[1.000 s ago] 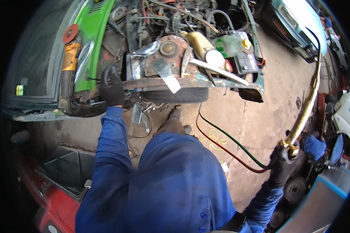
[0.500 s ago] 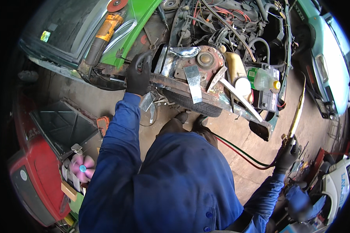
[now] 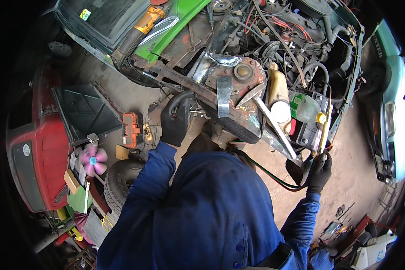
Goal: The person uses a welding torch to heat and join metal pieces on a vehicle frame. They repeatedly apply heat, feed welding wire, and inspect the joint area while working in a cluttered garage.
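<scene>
My right hand is closed around the torch, to the right of the hammer. I see no flame, but I can't tell if the tip is hot. The red and green hoses hang on my side of the hammer. If I turn without looking, they could trip me and tug the torch. My left hand, well left of the hammer, is half curled, and I can't tell if it holds anything. It could get cut if it slips on the rusty car edge. The hammer could fall if I bump its handle. The thin metal strip, just left of the hammer, looks loose and could slide off too. The battery and plastic bottle, right of the hammer, look close to the torch, so heat could melt them. Far past the hammer, the red wires could burn if I swing that way.
</scene>
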A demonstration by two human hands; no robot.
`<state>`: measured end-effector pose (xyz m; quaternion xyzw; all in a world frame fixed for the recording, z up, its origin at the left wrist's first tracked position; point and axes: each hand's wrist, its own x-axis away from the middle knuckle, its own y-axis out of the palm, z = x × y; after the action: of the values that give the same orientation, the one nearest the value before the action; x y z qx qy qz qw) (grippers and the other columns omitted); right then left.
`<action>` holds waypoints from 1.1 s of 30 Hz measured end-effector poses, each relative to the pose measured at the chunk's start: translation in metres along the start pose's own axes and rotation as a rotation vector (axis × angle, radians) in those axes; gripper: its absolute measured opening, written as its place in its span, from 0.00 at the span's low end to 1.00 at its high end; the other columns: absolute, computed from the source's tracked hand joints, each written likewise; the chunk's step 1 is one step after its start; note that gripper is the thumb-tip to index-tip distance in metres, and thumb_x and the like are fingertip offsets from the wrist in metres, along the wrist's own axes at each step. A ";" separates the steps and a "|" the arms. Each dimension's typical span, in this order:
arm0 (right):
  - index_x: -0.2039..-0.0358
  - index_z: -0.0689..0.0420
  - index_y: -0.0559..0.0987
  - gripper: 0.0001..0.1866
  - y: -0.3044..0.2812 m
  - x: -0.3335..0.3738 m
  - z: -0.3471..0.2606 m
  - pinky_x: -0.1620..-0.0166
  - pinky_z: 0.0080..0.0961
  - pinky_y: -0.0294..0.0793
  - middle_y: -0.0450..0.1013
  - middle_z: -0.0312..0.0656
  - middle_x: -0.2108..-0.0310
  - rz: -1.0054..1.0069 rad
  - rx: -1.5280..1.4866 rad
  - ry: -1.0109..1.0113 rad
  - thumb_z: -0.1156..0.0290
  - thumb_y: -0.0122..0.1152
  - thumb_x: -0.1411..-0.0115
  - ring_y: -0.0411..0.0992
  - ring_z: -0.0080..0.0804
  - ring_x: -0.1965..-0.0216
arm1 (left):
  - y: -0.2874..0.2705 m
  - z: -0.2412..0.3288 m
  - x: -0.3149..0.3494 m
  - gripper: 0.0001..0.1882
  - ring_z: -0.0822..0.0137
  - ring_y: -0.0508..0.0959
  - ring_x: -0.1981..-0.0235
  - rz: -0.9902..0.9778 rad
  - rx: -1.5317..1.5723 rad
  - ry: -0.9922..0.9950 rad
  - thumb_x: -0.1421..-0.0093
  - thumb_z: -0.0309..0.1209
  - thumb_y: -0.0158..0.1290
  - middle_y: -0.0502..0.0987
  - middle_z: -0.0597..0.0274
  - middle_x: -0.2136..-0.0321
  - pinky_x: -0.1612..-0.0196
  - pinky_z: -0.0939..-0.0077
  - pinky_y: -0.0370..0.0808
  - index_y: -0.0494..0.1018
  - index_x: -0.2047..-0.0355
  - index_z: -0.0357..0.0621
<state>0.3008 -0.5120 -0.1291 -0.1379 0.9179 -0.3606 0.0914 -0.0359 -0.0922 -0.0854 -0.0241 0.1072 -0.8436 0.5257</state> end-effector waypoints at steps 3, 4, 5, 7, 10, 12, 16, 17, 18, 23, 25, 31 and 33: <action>0.41 0.58 0.82 0.17 0.005 -0.002 -0.003 0.57 0.32 0.81 0.85 0.44 0.60 -0.011 0.086 0.003 0.60 0.57 0.20 0.82 0.30 0.62 | 0.002 0.000 0.014 0.16 0.77 0.80 0.57 -0.040 0.031 -0.163 0.23 0.34 0.58 0.86 0.63 0.53 0.55 0.78 0.78 0.82 0.43 0.36; 0.41 0.57 0.82 0.17 0.006 -0.002 -0.004 0.56 0.32 0.81 0.85 0.45 0.59 -0.013 0.093 0.010 0.60 0.57 0.20 0.82 0.31 0.60 | 0.002 0.001 0.015 0.16 0.77 0.79 0.58 -0.045 0.021 -0.177 0.23 0.34 0.58 0.86 0.64 0.54 0.55 0.78 0.78 0.82 0.44 0.36; 0.41 0.57 0.82 0.17 0.007 -0.002 -0.006 0.55 0.33 0.81 0.85 0.46 0.57 -0.010 0.100 -0.001 0.60 0.58 0.20 0.83 0.32 0.59 | 0.003 0.000 0.015 0.16 0.78 0.79 0.58 -0.049 0.012 -0.193 0.23 0.34 0.58 0.86 0.64 0.54 0.56 0.78 0.78 0.82 0.44 0.36; 0.40 0.57 0.82 0.17 0.007 -0.003 -0.008 0.53 0.33 0.82 0.85 0.46 0.56 -0.012 0.115 -0.007 0.61 0.59 0.21 0.83 0.32 0.58 | 0.006 0.000 0.013 0.14 0.82 0.74 0.69 -0.048 0.028 -0.194 0.24 0.34 0.59 0.83 0.70 0.64 0.67 0.81 0.72 0.84 0.46 0.38; 0.40 0.57 0.81 0.17 0.005 -0.002 -0.015 0.53 0.32 0.82 0.85 0.46 0.55 -0.016 0.140 0.002 0.62 0.60 0.22 0.83 0.32 0.58 | 0.003 0.001 0.007 0.13 0.84 0.71 0.71 -0.131 0.133 -0.418 0.24 0.34 0.59 0.81 0.73 0.66 0.69 0.81 0.70 0.84 0.47 0.38; 0.36 0.58 0.79 0.22 0.003 0.000 -0.026 0.48 0.39 0.81 0.82 0.52 0.49 0.019 0.272 0.091 0.62 0.64 0.24 0.82 0.42 0.50 | -0.001 0.002 0.003 0.12 0.83 0.72 0.72 -0.172 0.133 -0.437 0.25 0.35 0.61 0.80 0.73 0.68 0.70 0.81 0.70 0.83 0.51 0.39; 0.31 0.57 0.77 0.26 0.008 0.013 -0.075 0.38 0.45 0.75 0.75 0.56 0.40 0.349 0.572 -0.185 0.62 0.67 0.26 0.75 0.52 0.39 | -0.019 -0.001 -0.003 0.14 0.83 0.74 0.71 -0.255 0.076 -0.416 0.26 0.39 0.63 0.81 0.74 0.67 0.69 0.81 0.71 0.83 0.53 0.40; 0.31 0.57 0.77 0.26 0.012 0.017 -0.093 0.38 0.45 0.75 0.75 0.55 0.40 0.326 0.457 -0.165 0.63 0.67 0.26 0.74 0.52 0.39 | -0.025 -0.003 -0.003 0.15 0.82 0.74 0.70 -0.256 0.093 -0.431 0.26 0.40 0.63 0.81 0.73 0.67 0.69 0.81 0.72 0.82 0.52 0.40; 0.31 0.57 0.77 0.26 0.018 0.021 -0.111 0.37 0.45 0.74 0.76 0.53 0.39 0.296 0.332 -0.103 0.64 0.67 0.26 0.74 0.52 0.39 | -0.030 -0.007 -0.004 0.16 0.82 0.75 0.70 -0.260 0.109 -0.445 0.26 0.41 0.63 0.82 0.72 0.67 0.68 0.81 0.72 0.82 0.52 0.40; 0.33 0.59 0.78 0.26 0.087 0.044 -0.210 0.35 0.45 0.73 0.76 0.55 0.41 -0.024 0.231 -0.428 0.71 0.70 0.30 0.74 0.53 0.38 | -0.051 -0.026 -0.016 0.17 0.78 0.77 0.69 -0.228 -0.099 -0.109 0.25 0.44 0.60 0.82 0.67 0.66 0.68 0.79 0.74 0.81 0.51 0.41; 0.34 0.59 0.78 0.27 0.113 0.055 -0.240 0.36 0.46 0.74 0.77 0.56 0.43 -0.148 0.207 -0.498 0.71 0.71 0.32 0.75 0.55 0.40 | -0.060 -0.029 -0.020 0.16 0.76 0.76 0.72 -0.293 -0.211 -0.077 0.24 0.43 0.59 0.81 0.67 0.68 0.68 0.78 0.73 0.80 0.51 0.41; 0.35 0.59 0.79 0.26 0.170 0.066 -0.286 0.41 0.50 0.76 0.78 0.57 0.46 -0.331 0.130 -0.628 0.68 0.71 0.33 0.76 0.58 0.45 | -0.091 -0.051 -0.046 0.13 0.75 0.71 0.78 -0.195 0.351 -0.679 0.24 0.42 0.58 0.76 0.69 0.73 0.71 0.76 0.72 0.78 0.55 0.46; 0.35 0.60 0.79 0.26 0.177 0.068 -0.293 0.40 0.51 0.76 0.77 0.57 0.46 -0.372 0.103 -0.592 0.68 0.71 0.32 0.76 0.58 0.44 | -0.109 -0.062 -0.051 0.12 0.74 0.75 0.73 -0.160 0.262 -0.705 0.24 0.41 0.56 0.77 0.68 0.71 0.69 0.75 0.74 0.78 0.54 0.45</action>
<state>0.1250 -0.2231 -0.0440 -0.3964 0.7915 -0.3611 0.2934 -0.1187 0.0096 -0.1202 -0.2538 -0.1910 -0.8284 0.4614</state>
